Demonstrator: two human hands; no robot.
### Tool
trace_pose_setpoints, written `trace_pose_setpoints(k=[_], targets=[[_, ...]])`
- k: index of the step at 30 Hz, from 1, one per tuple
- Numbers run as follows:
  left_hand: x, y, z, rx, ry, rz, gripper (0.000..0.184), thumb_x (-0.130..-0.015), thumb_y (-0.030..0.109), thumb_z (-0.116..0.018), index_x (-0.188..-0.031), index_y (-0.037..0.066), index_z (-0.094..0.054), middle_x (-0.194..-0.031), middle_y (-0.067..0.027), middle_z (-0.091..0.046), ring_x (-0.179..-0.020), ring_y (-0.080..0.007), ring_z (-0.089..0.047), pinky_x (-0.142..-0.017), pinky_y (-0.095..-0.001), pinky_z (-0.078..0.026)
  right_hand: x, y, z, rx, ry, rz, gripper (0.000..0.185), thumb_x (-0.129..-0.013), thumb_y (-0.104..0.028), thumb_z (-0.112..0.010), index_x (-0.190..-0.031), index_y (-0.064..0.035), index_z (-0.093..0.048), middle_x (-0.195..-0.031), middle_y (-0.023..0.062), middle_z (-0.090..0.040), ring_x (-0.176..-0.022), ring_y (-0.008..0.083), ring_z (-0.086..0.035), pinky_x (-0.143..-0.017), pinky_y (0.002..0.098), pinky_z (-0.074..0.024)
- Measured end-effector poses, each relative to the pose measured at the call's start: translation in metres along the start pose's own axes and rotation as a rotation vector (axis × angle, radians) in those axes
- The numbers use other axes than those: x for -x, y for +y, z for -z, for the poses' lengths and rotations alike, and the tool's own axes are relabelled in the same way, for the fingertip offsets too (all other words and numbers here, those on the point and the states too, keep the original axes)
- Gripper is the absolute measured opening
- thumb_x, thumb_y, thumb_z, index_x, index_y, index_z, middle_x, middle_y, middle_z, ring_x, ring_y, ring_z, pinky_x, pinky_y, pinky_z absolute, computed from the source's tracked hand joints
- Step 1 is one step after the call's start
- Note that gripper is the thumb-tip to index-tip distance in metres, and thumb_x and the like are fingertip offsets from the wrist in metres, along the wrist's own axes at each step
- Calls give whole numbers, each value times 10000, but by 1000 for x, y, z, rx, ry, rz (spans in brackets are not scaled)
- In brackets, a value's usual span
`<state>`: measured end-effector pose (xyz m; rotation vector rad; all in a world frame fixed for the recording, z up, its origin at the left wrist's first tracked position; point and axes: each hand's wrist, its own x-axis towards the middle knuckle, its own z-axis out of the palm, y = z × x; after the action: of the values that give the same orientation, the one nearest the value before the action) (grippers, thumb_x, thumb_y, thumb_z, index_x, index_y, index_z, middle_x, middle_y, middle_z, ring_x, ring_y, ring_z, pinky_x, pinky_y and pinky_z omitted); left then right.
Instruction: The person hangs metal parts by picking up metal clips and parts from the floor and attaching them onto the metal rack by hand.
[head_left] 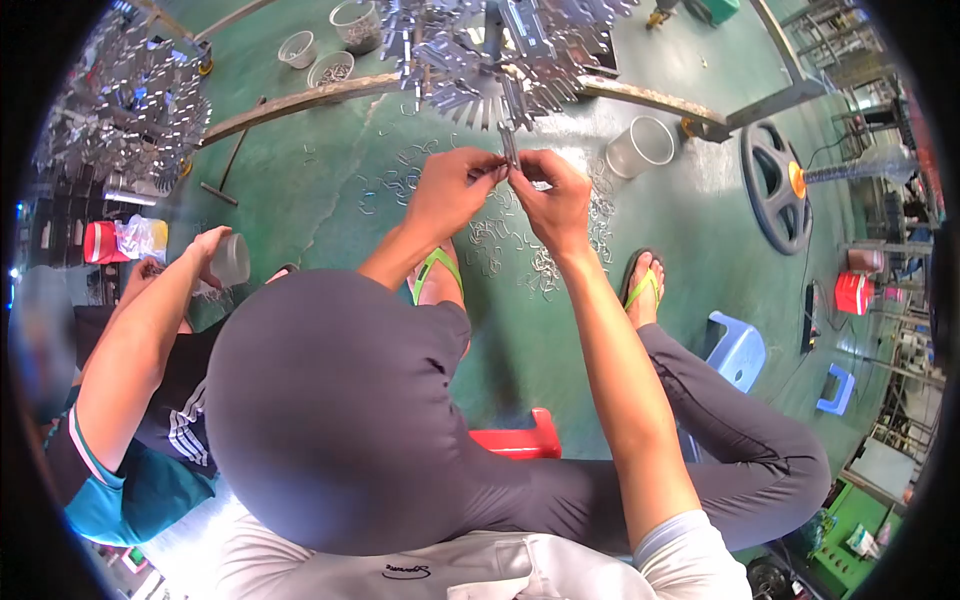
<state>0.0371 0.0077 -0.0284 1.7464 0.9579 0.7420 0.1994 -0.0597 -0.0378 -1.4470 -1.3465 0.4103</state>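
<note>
My left hand [450,190] is closed in a pinch, thumb and fingertips at the lower end of a narrow metal strip [509,143]. From the other side my right hand [556,196] pinches the same spot, its fingertips almost touching the left ones. The strip hangs from the bottom of a dense cluster of shiny metal parts [490,60]. Whatever small piece may sit between the fingertips is hidden. Below the hands, many small curved metal hooks [543,268] lie scattered on the green floor [500,365].
A clear plastic tub [640,147] stands right of my hands. Behind it runs a rusty frame bar [655,100]. At left, a co-worker's arm [145,335] reaches to another tub [231,259]. A red stool [520,440], a blue stool [737,350] and a black wheel [775,188] are nearby.
</note>
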Motion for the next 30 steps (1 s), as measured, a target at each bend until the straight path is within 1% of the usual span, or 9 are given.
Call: trace_pose_setpoints(k=[5,6,9,10,14,18,24,27,30], targets=[[-11,-8,0,-170,41,-99,231,-903,132,-736,-1072,-24,-756,-964,-182,-773,-834,-272,-763,-761,-357,-584,-12,-15,4,98,-90,73,190,-865,-103,-769,-1003,23,-734,-875,158,-729,-747,261,-745,-728,358,-595],[-11,-12,-3,-185,50,-123,225,-899,126,-735,-1068,-21,-756,-961,-189,-769,-825,-287,-764,-752,-362,-586,-15,-21,5,115,-110,63,222,-860,-145,-783,-989,32,-746,-870,175,-721,-756,275,-742,-726,369,-591],[-14,-23,-14,-138,150,-188,186,-883,125,-747,-1005,-14,-750,-935,-192,-757,-806,-317,-755,-730,-379,-580,-25,-32,6,189,-126,-68,215,-865,-158,-778,-957,36,-760,-863,186,-717,-763,283,-736,-711,381,-580],[-16,-25,-17,-132,167,-211,172,-880,124,-748,-983,-13,-743,-921,-193,-752,-800,-326,-750,-721,-386,-575,-28,-30,4,187,-94,-74,230,-861,-169,-773,-927,51,-763,-848,215,-706,-741,332,-716,-684,415,-554],[-24,-30,-28,-114,237,-276,136,-871,117,-750,-904,-9,-710,-870,-191,-727,-776,-362,-724,-687,-415,-549,-43,-34,5,357,-122,-78,250,-853,-169,-757,-861,78,-723,-800,260,-674,-688,421,-662,-676,468,-515],[-32,-31,-33,-119,279,-324,115,-863,103,-748,-873,1,-695,-847,-181,-705,-771,-382,-700,-670,-432,-530,-54,-41,7,424,-156,-148,247,-853,-163,-743,-831,80,-703,-756,266,-665,-684,423,-664,-666,474,-507],[-39,-34,-38,-95,321,-364,104,-869,101,-737,-884,7,-694,-848,-179,-693,-756,-383,-687,-662,-423,-525,-65,-40,5,461,-168,-136,254,-855,-171,-733,-829,79,-700,-742,267,-670,-686,442,-670,-654,488,-509],[-37,-34,-44,-59,313,-252,135,-893,112,-730,-861,-15,-700,-799,-140,-700,-740,-296,-715,-660,-383,-534,-69,-39,6,548,-195,-148,250,-859,-170,-729,-838,77,-702,-748,269,-672,-693,438,-678,-659,489,-511],[-36,-37,-48,160,193,165,170,-929,142,-719,-978,-19,-707,-859,-93,-718,-744,-218,-727,-669,-343,-553,-70,-41,9,550,-182,-104,247,-867,-171,-734,-840,72,-704,-738,266,-671,-681,432,-679,-652,483,-509]])
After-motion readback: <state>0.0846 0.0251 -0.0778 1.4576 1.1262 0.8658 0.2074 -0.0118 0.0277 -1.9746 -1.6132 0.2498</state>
